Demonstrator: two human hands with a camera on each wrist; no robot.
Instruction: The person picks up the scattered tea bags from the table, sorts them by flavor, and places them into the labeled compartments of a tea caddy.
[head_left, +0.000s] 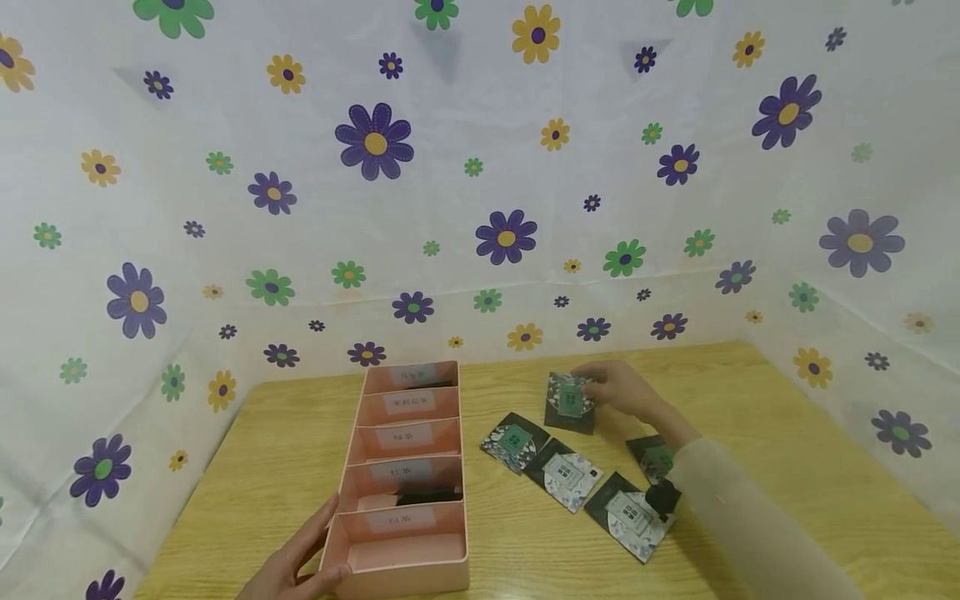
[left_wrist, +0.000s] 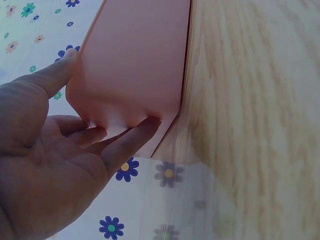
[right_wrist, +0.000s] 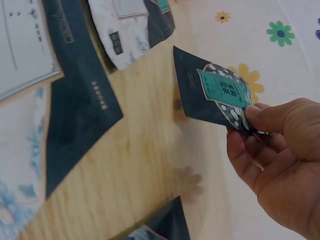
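Observation:
My right hand [head_left: 621, 388] pinches a dark tea sachet [head_left: 570, 402] with a green label, thumb on its face. In the right wrist view this tea sachet [right_wrist: 212, 92] is tilted above the wood. Below it on the table lie a green-labelled sachet [head_left: 513, 440], two white-labelled sachets [head_left: 564, 473] [head_left: 628, 515] and another green-labelled one [head_left: 651, 457] partly behind the right forearm. My left hand [head_left: 296, 558] holds the near left corner of a pink divided box [head_left: 405, 577]; in the left wrist view, thumb and fingertips touch the box [left_wrist: 132, 55].
Paper labels with handwriting mark the box's several compartments. Dark packets sit in the farthest compartment [head_left: 431, 385] and the second-nearest [head_left: 429, 497]. A flower-printed cloth [head_left: 450, 192] encloses the wooden table [head_left: 720, 392] at the back and sides.

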